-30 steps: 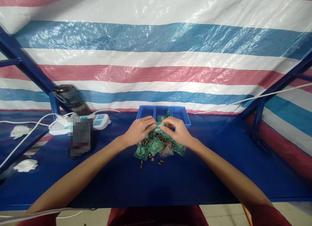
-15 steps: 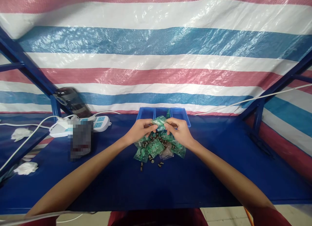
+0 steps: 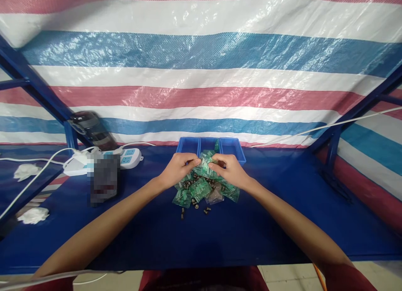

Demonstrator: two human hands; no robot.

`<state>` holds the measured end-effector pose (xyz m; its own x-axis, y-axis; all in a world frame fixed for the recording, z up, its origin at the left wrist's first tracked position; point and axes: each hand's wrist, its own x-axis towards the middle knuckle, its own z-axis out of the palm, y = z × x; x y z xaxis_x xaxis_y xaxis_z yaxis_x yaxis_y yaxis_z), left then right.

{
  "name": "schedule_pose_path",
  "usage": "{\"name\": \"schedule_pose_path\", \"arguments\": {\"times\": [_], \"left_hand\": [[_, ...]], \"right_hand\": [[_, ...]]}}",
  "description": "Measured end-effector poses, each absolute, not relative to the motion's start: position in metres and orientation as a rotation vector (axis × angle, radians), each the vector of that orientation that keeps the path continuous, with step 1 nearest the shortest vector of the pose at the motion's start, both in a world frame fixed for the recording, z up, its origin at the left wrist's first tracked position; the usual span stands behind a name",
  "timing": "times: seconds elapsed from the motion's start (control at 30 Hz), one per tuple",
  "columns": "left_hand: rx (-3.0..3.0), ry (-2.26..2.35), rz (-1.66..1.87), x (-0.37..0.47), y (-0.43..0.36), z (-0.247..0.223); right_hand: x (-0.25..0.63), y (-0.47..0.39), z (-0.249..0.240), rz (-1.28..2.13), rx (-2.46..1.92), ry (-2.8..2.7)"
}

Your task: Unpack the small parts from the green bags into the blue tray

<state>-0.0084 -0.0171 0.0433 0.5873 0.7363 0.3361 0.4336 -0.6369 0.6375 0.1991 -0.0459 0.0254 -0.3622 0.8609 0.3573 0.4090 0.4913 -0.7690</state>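
Between my two hands is a small clear plastic bag [image 3: 206, 162] with green pieces in it. My left hand [image 3: 179, 168] pinches its left side between thumb and forefinger. On the other side my right hand [image 3: 231, 170] is closed on the bag's right edge, fingers curled. Below lies a pile of similar green bags [image 3: 200, 189], with small brown-and-metal cylindrical parts among them. One bag [image 3: 215, 194] in the pile looks brownish. A few loose cylindrical parts [image 3: 207, 210] lie in front of the pile.
Behind my hands stand blue bins [image 3: 233, 146] side by side; a green piece sticks up in the middle one. Left are a white power strip [image 3: 132, 158] with cables, a blurred dark object [image 3: 106, 180], a dark bottle-like item [image 3: 96, 130] and crumpled white tissue [image 3: 33, 215]. Striped sheeting hangs behind.
The held bag has spread and sits slightly lower between my hands. My right thumb has shifted a little left along it. The pile and bins look the same.
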Motion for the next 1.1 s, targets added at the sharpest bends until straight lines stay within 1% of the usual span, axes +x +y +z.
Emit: {"name": "schedule_pose_path", "arguments": {"times": [0.13, 0.27, 0.47, 0.67, 0.9, 1.1], "left_hand": [[2.199, 0.961, 0.833, -0.0071, -0.0196, 0.0443], [2.029, 0.942, 0.768, -0.0052, -0.0187, 0.0423], [1.997, 0.920, 0.715, -0.0053, -0.0155, 0.0381], [2.131, 0.937, 0.712, -0.0070, -0.0164, 0.0434], [2.259, 0.942, 0.833, -0.0081, -0.0188, 0.0453], [2.489, 0.931, 0.837, -0.0087, -0.0189, 0.0444]], "right_hand": [[0.1996, -0.0461, 0.0245, 0.778, -1.024, -1.850], [0.2002, -0.0448, 0.0230, 0.839, -0.983, -1.687], [0.2014, -0.0440, 0.0229, 0.905, -1.003, -1.750], [0.2013, -0.0443, 0.0233, 0.910, -1.015, -1.736], [0.2003, -0.0439, 0.0254, 0.848, -1.059, -1.823], [0.1966, -0.0451, 0.0230, 0.653, -0.991, -1.854]]}}
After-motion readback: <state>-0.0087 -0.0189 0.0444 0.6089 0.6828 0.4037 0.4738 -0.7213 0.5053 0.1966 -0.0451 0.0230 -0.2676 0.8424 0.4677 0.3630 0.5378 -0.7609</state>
